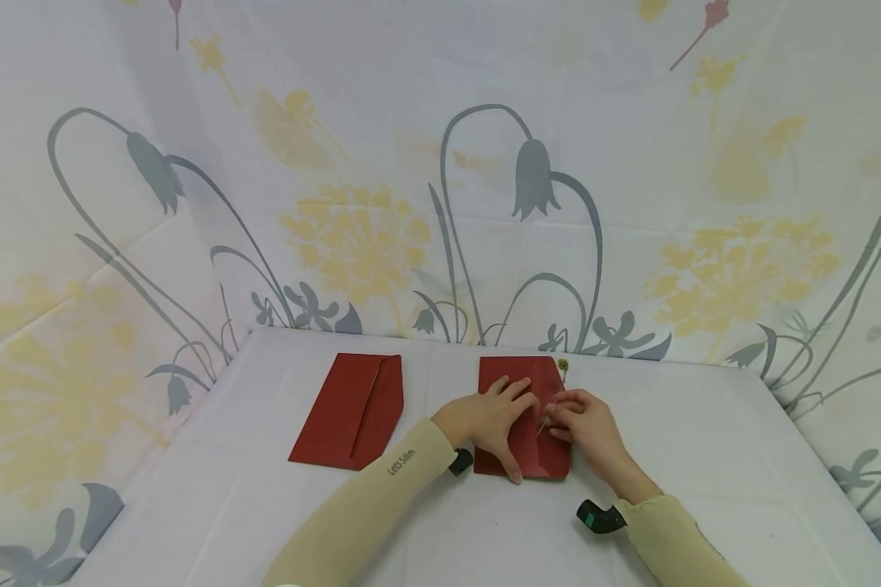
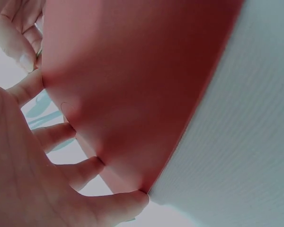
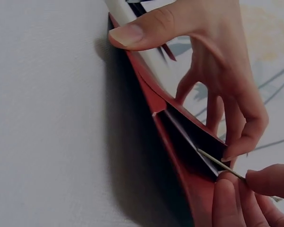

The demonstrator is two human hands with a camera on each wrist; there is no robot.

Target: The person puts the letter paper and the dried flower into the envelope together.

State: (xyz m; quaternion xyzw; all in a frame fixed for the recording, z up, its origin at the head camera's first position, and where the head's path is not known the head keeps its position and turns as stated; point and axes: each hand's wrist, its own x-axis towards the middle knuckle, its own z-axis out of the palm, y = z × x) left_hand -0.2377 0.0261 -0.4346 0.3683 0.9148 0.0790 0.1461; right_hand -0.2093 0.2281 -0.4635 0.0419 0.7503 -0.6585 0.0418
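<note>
A red paper envelope (image 1: pixel 501 368) lies before both hands, its flap side toward the right. My left hand (image 1: pixel 493 416) rests on it with fingers spread, the fingertips (image 2: pixel 92 165) pressing on the paper. Seen from the right wrist, the envelope's mouth (image 3: pixel 180 137) gapes beside the left index finger. My right hand (image 1: pixel 586 425) pinches the thin stem (image 3: pixel 222 164) of a small dried flower between thumb and fingers. The stem's end points into the gap. The flower's yellow head (image 1: pixel 562 364) sticks out past the envelope's upper right corner.
A second red envelope (image 1: pixel 338 408) lies to the left on the white tabletop (image 1: pixel 529 546), its flap on the right side. Black camera mounts (image 1: pixel 599 517) sit under both wrists. A flower-printed cloth (image 1: pixel 426 269) rises behind and around the table.
</note>
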